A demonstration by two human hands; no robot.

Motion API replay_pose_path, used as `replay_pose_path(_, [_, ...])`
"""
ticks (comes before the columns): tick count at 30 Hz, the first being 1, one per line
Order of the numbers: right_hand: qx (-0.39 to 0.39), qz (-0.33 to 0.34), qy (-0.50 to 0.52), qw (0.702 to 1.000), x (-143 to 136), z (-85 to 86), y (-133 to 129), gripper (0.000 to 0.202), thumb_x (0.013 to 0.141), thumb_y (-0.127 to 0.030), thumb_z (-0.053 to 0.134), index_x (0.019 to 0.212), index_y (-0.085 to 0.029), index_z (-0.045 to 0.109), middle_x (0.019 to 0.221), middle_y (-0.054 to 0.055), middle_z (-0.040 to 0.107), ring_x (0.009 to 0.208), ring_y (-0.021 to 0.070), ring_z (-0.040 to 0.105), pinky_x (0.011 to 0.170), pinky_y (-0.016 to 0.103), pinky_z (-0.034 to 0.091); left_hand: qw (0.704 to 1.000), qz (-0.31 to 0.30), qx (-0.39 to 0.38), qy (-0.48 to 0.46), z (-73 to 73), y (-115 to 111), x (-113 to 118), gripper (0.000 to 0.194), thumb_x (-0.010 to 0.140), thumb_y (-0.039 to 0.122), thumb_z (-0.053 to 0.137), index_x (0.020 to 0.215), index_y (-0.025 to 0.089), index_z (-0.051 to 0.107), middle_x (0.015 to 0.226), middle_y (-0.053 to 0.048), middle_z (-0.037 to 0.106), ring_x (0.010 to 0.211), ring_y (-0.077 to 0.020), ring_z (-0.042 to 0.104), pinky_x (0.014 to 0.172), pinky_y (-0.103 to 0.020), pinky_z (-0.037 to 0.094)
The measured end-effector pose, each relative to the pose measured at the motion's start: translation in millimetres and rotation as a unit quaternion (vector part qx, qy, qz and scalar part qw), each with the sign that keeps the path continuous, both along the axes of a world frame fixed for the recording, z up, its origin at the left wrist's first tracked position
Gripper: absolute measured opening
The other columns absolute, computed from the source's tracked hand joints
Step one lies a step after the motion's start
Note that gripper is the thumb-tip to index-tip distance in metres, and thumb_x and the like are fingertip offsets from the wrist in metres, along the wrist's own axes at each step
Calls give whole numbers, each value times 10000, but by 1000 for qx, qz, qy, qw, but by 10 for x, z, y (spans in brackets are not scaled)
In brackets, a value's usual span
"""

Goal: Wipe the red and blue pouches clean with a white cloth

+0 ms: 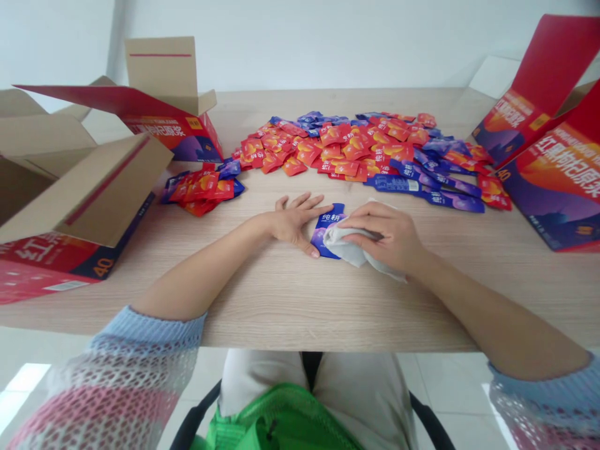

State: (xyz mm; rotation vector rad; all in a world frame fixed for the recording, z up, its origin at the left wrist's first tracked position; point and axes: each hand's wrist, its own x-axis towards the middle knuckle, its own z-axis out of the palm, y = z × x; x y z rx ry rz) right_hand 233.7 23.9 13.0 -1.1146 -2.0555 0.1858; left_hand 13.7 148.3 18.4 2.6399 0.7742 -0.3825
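Note:
A blue sachet (330, 215) with white lettering and a purple pattern lies flat on the light wood table. At its left edge my left hand (296, 224) rests with fingers spread, thumb and a fingertip touching the sachet. My right hand (387, 234) is closed on a crumpled white cloth (349, 250), which presses against the sachet's right side and hides part of it. Beyond both hands spreads a large pile of red and blue sachets (347, 147). A smaller heap of sachets (204, 187) lies to the left of it.
Open red and blue cartons stand on both sides: a near-left carton (70, 250), a far-left carton (187, 134), a near-right carton (557, 181) and a far-right carton (506, 122). The table's front edge (328, 350) runs just before my lap.

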Motion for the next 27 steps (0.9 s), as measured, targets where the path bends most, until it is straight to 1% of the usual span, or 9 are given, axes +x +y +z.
replay_pose_path(2, [-15, 59, -13, 998, -93, -99, -4, 219, 898, -355, 619, 1078, -316, 736, 1078, 38, 693, 993, 216, 640, 898, 388, 526, 1000, 0, 4, 1, -10, 6, 1, 1185, 610, 732, 686, 1552, 419, 39, 1635, -2, -128, 1468, -409, -160, 1092, -692, -64])
replay_pose_path(3, [-20, 76, -23, 997, -123, -143, 3, 227, 906, -341, 607, 1095, -315, 730, 1132, 36, 681, 1018, 212, 634, 914, 388, 522, 1000, 0, 6, 3, -14, 10, 2, 1192, 605, 730, 689, 1551, 423, 33, 1634, 1, -132, 1468, -410, -162, 1091, -693, -63])
replay_pose_path(6, [-12, 84, -87, 993, -153, -210, 54, 234, 918, -334, 587, 1109, -326, 722, 1271, 25, 629, 1067, 221, 611, 947, 413, 498, 1000, -3, 6, 12, -17, 19, 11, 1226, 581, 722, 707, 1550, 424, 17, 1629, -1, -147, 1464, -410, -175, 1089, -692, -69])
replay_pose_path(10, [14, 19, -173, 985, -91, -192, 182, 230, 930, -362, 559, 1072, -310, 732, 1264, 37, 623, 1056, 244, 590, 939, 428, 469, 1000, -9, -5, 21, 7, 23, 21, 1246, 580, 733, 707, 1554, 404, 3, 1624, -10, -160, 1467, -394, -181, 1097, -676, -81])
replay_pose_path(14, [7, -67, -196, 978, 32, -214, 333, 296, 964, -391, 488, 1075, -246, 721, 1124, 71, 654, 1008, 237, 593, 882, 380, 462, 1000, -9, -5, 22, 32, 13, 20, 1244, 588, 770, 684, 1554, 402, -9, 1620, -11, -175, 1460, -413, -183, 1091, -684, -88])
replay_pose_path(18, [-4, -134, -200, 970, 167, -277, 440, 324, 968, -392, 476, 1073, -197, 712, 1044, 92, 683, 996, 264, 594, 855, 388, 451, 1000, -1, 0, 20, 34, -2, 23, 1237, 588, 787, 677, 1558, 396, 17, 1627, -16, -153, 1461, -433, -157, 1097, -683, -75])
replay_pose_path(22, [-16, -185, -172, 967, 280, -312, 483, 289, 941, -373, 522, 1048, -190, 719, 1036, 106, 692, 1007, 281, 599, 857, 401, 458, 1000, 3, 4, 11, 23, -11, 25, 1207, 600, 786, 669, 1554, 414, 30, 1631, -14, -134, 1472, -414, -139, 1097, -690, -64])
replay_pose_path(24, [-3, -190, -132, 973, 318, -311, 470, 280, 933, -381, 538, 1031, -198, 726, 1033, 93, 698, 1002, 268, 611, 869, 394, 467, 1000, 4, 4, 8, 21, -13, 23, 1199, 605, 782, 668, 1553, 415, 33, 1631, -15, -133, 1475, -405, -137, 1096, -692, -62])
replay_pose_path(27, [39, -177, -47, 982, 327, -263, 396, 283, 927, -401, 554, 1036, -210, 732, 1034, 73, 707, 988, 241, 632, 898, 384, 482, 1000, 5, 6, 4, 20, -17, 16, 1193, 609, 779, 666, 1554, 412, 37, 1631, -17, -126, 1478, -396, -135, 1095, -696, -55])
